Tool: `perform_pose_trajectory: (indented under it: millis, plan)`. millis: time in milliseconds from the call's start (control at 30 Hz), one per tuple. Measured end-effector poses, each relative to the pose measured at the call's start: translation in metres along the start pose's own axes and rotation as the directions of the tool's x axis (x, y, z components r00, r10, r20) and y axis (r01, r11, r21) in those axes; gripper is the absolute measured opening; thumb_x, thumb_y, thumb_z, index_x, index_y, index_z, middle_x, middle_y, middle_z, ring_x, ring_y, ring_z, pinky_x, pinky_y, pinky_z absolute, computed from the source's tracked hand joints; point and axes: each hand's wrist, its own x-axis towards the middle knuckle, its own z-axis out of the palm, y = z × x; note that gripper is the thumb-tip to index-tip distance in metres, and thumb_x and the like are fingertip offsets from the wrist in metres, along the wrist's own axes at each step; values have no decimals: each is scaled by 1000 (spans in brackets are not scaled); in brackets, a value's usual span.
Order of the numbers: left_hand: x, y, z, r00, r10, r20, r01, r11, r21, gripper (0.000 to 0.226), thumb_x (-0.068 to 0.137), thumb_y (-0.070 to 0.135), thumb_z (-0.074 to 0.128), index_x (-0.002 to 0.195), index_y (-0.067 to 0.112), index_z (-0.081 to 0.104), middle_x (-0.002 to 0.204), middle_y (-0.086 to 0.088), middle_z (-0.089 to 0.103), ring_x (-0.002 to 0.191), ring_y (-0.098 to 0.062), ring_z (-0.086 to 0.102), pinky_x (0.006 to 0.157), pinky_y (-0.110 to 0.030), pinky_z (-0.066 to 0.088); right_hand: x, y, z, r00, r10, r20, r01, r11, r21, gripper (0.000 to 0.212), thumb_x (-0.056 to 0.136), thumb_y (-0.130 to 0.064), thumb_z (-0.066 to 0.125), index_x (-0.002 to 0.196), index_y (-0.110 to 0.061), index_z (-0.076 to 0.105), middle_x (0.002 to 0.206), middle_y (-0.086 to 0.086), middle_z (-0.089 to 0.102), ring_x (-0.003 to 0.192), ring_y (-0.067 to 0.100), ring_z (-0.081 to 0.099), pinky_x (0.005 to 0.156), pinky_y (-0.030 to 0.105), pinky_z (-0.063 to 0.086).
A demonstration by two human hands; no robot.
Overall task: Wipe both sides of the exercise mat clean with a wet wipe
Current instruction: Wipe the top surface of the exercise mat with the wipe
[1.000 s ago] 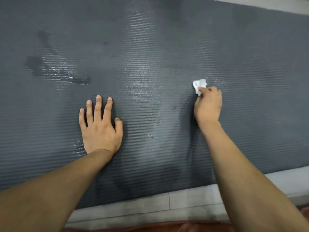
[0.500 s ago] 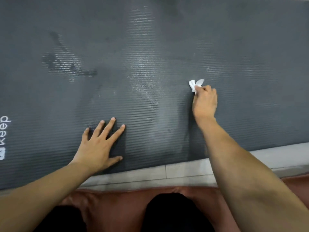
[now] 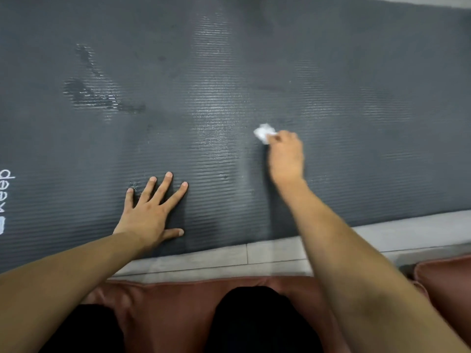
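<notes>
- The floor (image 3: 267, 256) is made of pale grey tiles, and a strip of it shows along the near edge of the mat.
- The exercise mat (image 3: 331, 72) is dark grey with thin ridges running across it. It lies flat on the floor and fills most of the view.
- Shiny wet streaks (image 3: 214, 103) run down the middle of the mat.
- Some darker wet spots (image 3: 84, 93) sit toward the far left part of the mat.
- White letters (image 3: 6, 189) are printed at the left edge of the mat. They are turned sideways and partly cut off.
- A reddish-brown cushion (image 3: 178, 301) lies just past the near edge of the floor strip, close to the person. Two dark knees (image 3: 254, 317) rest on it.
- The left hand (image 3: 150, 212) lies flat on the mat near its near edge. Its fingers are straight and spread wide, and it holds nothing.
- The right hand (image 3: 286, 156) is out over the middle of the mat, farther from the near edge than the left hand. Its fingers are curled around the wet wipe (image 3: 265, 132).
- The wet wipe is white and bunched up small. It sticks out from the fingertips on the far left side of the right hand and looks pressed to the mat.
- The wipe sits just beside the shiny wet streaks, on their right.
- The two hands are well apart, with bare mat between them.
</notes>
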Motion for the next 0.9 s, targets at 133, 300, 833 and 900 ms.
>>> perform_pose_trajectory:
  millis: [133,300,833,900]
  plan:
    - [3,2,-3,999,-20,48,19,1000,23,111,89,77,50,144,48,-42,161,7,-43,156,-28,-24,125,-64,1,2,72,-5,912,403,79,-406,914,12,28,86,-9,52,108,-10,70,104,20,61,96,40,55,85,44,42]
    - [4,6,-8,995,-43,85,40,998,39,111,88,77,51,142,49,-43,162,6,-42,156,-28,-23,125,-64,3,-30,-82,-7,992,55,114,-82,963,255,23,75,-8,57,92,-9,73,93,15,63,84,35,58,72,40,46]
    - [1,9,-15,992,-47,121,38,996,79,109,90,77,48,147,46,-39,163,4,-40,157,-31,-20,124,-65,7,-61,-33,-20,971,215,105,-232,955,187,27,77,-9,55,97,-9,73,93,18,61,85,39,56,77,42,45]
    - [1,10,-16,991,-58,120,48,995,87,109,90,78,49,150,45,-37,164,4,-38,157,-31,-19,124,-64,9,-82,-100,-19,984,-99,145,55,959,277,31,76,-10,60,104,-14,72,96,15,61,86,35,56,77,40,46]
